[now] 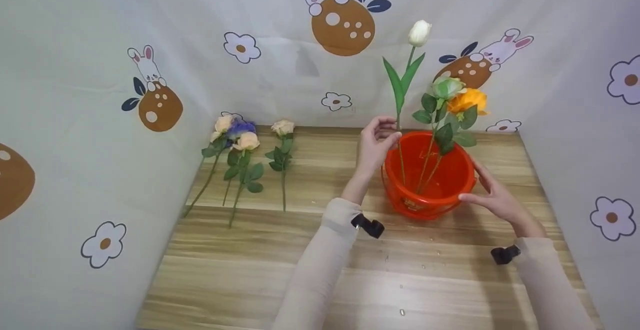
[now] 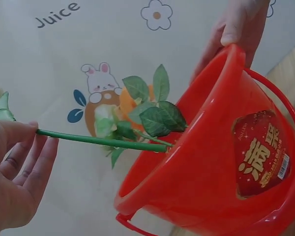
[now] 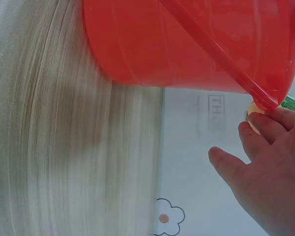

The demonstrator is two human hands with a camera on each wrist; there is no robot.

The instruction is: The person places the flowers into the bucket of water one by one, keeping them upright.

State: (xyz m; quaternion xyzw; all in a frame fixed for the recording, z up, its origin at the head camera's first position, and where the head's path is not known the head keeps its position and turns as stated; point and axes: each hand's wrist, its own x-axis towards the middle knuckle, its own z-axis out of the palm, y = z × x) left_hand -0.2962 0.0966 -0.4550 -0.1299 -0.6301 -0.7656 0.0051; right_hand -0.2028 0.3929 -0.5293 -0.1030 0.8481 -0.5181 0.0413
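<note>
My left hand point(image 1: 374, 145) pinches the stem of a white tulip point(image 1: 419, 33) between thumb and fingers, at the left rim of a red bucket point(image 1: 422, 209). The tulip stands nearly upright, with its lower stem inside the bucket. A pale green rose point(image 1: 447, 88) and an orange flower point(image 1: 469, 101) lean inside the bucket toward the back. My right hand point(image 1: 497, 201) touches the bucket's right side, thumb at the rim and fingers extended along the outside. In the right wrist view, the fingers point(image 3: 265, 129) look fairly straight and spread.
At the left back of the wooden table point(image 1: 240, 280) lie peach roses point(image 1: 247, 141) and a purple-blue flower point(image 1: 241, 129). Another peach rose point(image 1: 283, 128) lies apart, nearer the bucket. Printed cloth point(image 1: 280, 80) walls the table in. Small droplets point(image 1: 402, 312) dot the tabletop near the front.
</note>
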